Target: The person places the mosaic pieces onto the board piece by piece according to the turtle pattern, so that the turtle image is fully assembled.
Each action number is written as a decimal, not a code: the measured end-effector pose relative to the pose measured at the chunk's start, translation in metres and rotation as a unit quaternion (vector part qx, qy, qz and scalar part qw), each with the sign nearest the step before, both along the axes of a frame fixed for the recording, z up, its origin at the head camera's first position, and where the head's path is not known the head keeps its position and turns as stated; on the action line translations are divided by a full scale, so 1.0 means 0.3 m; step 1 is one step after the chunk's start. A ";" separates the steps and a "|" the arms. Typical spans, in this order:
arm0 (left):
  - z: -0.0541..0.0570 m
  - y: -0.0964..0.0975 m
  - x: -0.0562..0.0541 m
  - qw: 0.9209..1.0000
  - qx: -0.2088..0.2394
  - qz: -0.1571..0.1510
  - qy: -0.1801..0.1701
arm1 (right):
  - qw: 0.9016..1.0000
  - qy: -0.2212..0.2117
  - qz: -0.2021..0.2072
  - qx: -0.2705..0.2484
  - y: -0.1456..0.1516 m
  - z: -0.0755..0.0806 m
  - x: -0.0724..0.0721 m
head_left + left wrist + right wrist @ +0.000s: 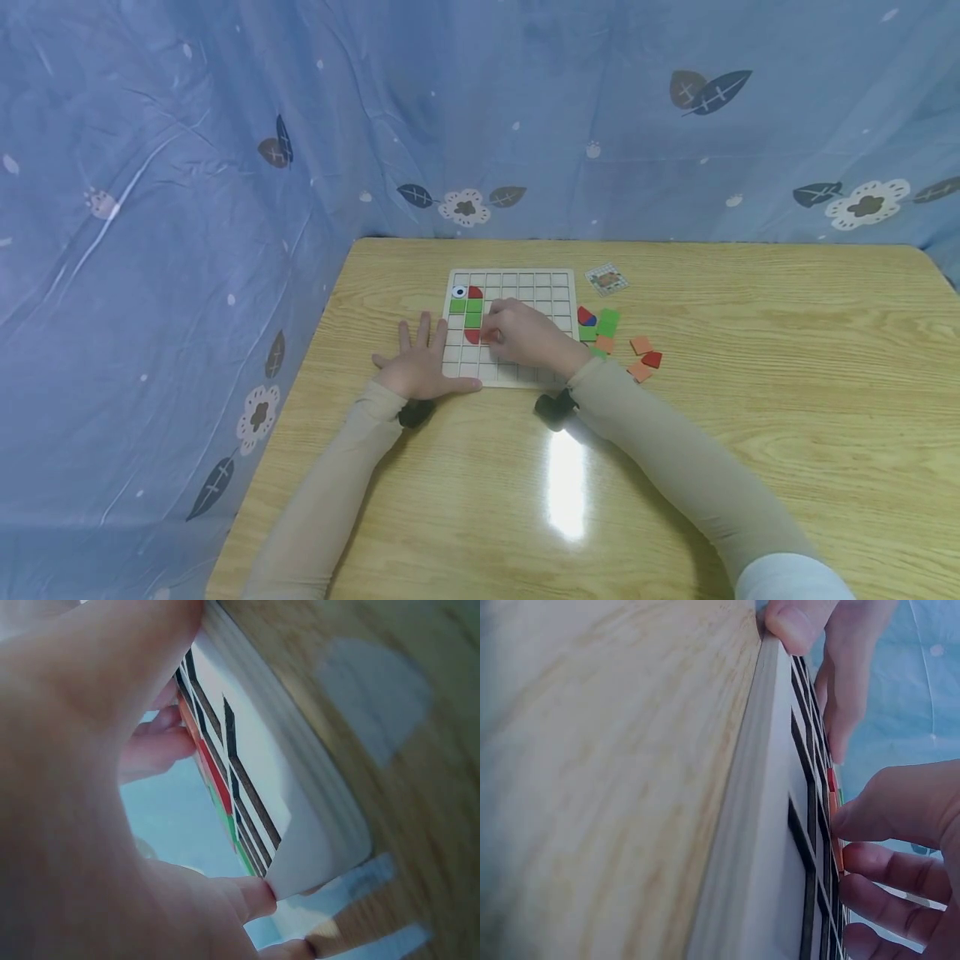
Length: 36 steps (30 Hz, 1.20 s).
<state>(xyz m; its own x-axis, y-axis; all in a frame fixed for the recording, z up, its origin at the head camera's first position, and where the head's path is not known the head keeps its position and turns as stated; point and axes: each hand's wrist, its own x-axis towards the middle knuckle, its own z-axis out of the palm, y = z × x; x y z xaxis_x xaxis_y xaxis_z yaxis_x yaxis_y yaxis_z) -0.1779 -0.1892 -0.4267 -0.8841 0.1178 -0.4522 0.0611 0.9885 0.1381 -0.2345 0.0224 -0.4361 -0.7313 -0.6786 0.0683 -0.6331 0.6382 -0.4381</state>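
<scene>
A white grid board (pixel 555 287) lies on the table, framed by dark lines in the wrist views. My left hand (pixel 420 367) rests at its left side with fingers spread, the thumb along the front edge. Over the middle of the grid, my right hand (pixel 528 333) pinches an orange tile (pixel 835 832) between thumb and fingers, low at the board's surface. Left of that tile are a round-edged red tile (pixel 472 336), green square tiles (pixel 473 312), another red tile (pixel 476 292) and a white eye tile (pixel 460 292). The right hand hides part of the grid.
Loose green tiles (pixel 609 321), orange tiles (pixel 641 345), a red tile (pixel 652 359) and a blue piece (pixel 590 322) lie right of the board. Behind them is a small picture card (pixel 607 279). A blue patterned curtain (pixel 525 125) borders the wooden table (pixel 787 350) at the back and left.
</scene>
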 end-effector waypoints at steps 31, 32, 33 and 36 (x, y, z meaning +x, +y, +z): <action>-0.001 0.001 0.018 1.000 0.013 0.006 0.006 | 0.995 0.017 -0.092 -0.043 0.411 0.061 0.127; -0.002 0.001 0.017 1.000 0.015 0.006 0.006 | 0.994 0.018 -0.095 -0.042 0.429 0.060 0.125; -0.001 0.001 0.016 1.000 0.016 0.006 0.007 | 0.994 0.019 -0.099 -0.039 0.446 0.059 0.123; 0.006 0.003 0.015 1.000 0.019 0.007 0.007 | 0.993 0.005 -0.116 -0.028 0.492 0.062 0.117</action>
<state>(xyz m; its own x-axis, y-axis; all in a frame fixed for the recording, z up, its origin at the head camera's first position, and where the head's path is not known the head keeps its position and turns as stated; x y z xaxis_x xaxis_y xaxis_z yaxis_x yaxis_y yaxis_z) -0.1734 -0.1883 -0.4248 -0.8918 0.1226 -0.4355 0.0498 0.9833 0.1750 -0.1995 0.1702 -0.4175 -0.8668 -0.4866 0.1091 -0.4762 0.7427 -0.4708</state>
